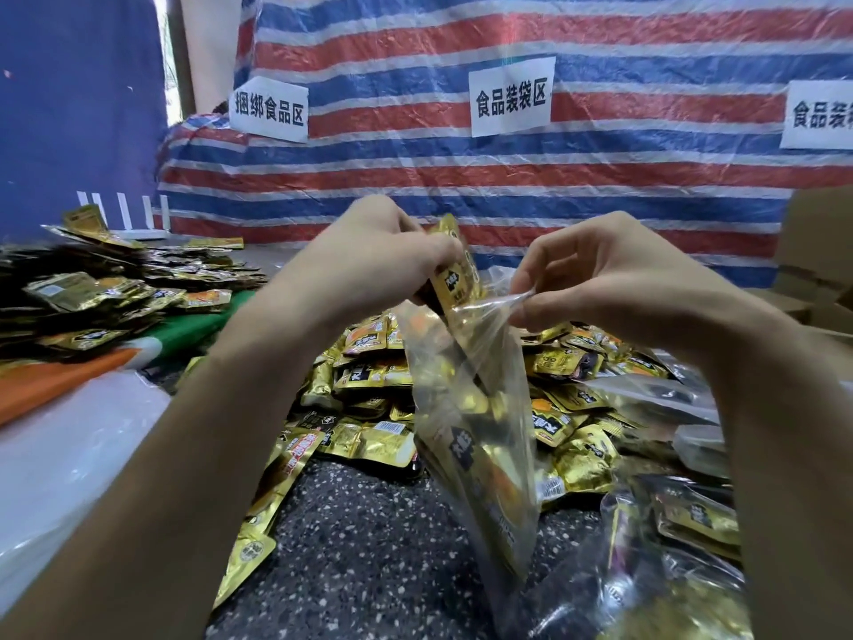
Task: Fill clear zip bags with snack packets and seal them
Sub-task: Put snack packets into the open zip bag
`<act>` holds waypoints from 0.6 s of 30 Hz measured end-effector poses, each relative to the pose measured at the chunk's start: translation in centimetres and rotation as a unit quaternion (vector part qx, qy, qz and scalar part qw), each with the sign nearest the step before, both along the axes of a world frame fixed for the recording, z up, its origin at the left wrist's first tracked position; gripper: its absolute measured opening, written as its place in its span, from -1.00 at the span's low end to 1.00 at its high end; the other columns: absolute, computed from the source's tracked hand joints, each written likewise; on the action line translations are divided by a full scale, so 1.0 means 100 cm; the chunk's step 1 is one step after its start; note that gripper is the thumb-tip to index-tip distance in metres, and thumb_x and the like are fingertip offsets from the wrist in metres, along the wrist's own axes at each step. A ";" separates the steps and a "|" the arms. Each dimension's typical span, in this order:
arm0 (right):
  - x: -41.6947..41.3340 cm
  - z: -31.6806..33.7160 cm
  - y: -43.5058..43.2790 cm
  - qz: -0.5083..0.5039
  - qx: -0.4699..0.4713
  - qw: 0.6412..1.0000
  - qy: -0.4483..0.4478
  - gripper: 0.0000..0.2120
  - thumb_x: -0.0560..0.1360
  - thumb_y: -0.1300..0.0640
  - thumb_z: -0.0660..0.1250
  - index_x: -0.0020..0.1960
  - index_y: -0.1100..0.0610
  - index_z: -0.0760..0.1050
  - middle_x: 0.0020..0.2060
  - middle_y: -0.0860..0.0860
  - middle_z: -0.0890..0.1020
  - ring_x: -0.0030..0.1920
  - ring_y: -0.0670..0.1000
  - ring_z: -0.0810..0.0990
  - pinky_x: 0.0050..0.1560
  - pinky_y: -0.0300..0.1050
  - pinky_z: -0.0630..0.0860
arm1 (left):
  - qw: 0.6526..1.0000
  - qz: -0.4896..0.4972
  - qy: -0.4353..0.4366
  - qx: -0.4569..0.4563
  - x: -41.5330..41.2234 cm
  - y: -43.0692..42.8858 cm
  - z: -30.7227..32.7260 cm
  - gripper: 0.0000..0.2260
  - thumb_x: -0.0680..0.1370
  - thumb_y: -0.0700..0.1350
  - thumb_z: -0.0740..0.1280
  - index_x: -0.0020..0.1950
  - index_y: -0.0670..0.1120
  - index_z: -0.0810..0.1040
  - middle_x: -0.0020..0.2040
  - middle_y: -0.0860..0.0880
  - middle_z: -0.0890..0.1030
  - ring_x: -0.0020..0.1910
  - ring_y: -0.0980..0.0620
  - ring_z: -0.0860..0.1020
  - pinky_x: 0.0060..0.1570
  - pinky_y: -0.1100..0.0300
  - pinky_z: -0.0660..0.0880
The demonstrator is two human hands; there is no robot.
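A red, white and blue striped tarp (461, 177) hangs behind the speckled table (369, 547). Most of the work seems to lie ahead: a broad heap of loose gold snack packets (364, 399) covers the middle of the table, and a second pile (92, 288) is stacked at the far left. At the lower right lie several clear bags (683, 515) with gold packets inside, so some look filled; whether their zips are pressed closed I cannot tell. The clear zip bag (475, 431) in hand hangs above the heap, mouth up and parted, with a few packets visible low inside it. The right hand (609, 274) pinches the bag's top edge between thumb and curled fingers, holding the mouth apart. The left hand (369, 256) grips one gold packet (454, 274) in curled fingers, its lower end at the bag's mouth. I judge this bag mid-fill, with sealing not yet begun
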State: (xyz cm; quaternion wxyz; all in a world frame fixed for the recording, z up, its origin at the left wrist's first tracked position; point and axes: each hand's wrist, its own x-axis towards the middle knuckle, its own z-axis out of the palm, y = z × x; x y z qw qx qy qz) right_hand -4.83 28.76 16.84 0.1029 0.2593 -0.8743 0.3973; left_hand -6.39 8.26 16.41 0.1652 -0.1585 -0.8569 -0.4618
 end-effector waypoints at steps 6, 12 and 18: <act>-0.001 0.001 0.003 -0.020 -0.033 0.999 0.025 -0.92 0.39 0.30 0.53 -0.16 0.21 0.65 -0.33 0.10 0.71 -0.33 -0.07 0.65 -0.27 -0.25 0.59 | 0.989 -0.047 -0.046 -0.136 -0.007 0.014 -0.012 -0.44 0.64 0.25 0.14 -0.08 -0.20 0.67 -0.10 -0.06 0.58 -0.09 0.01 0.53 -0.15 0.17 0.36; -0.008 -0.002 0.008 -0.082 -0.005 0.995 0.063 -0.91 0.40 0.15 0.56 -0.20 0.10 0.66 -0.38 0.00 0.69 -0.43 -0.19 0.57 -0.45 -0.38 0.42 | 0.944 -0.180 -0.058 -0.270 -0.002 -0.006 -0.005 -0.46 0.35 0.51 0.11 -0.03 0.23 0.72 0.05 0.23 0.67 0.03 0.32 0.57 0.00 0.32 0.39; -0.011 -0.004 0.014 -0.091 0.018 0.992 0.084 -0.84 0.33 0.01 0.59 -0.26 0.07 0.67 -0.48 -0.08 0.57 -0.49 -0.19 0.45 -0.49 -0.38 0.36 | 0.966 -0.083 0.060 -0.239 -0.011 -0.013 -0.004 -0.84 0.57 0.06 0.34 -0.13 0.09 0.68 0.07 0.22 0.59 0.05 0.32 0.48 0.05 0.18 0.35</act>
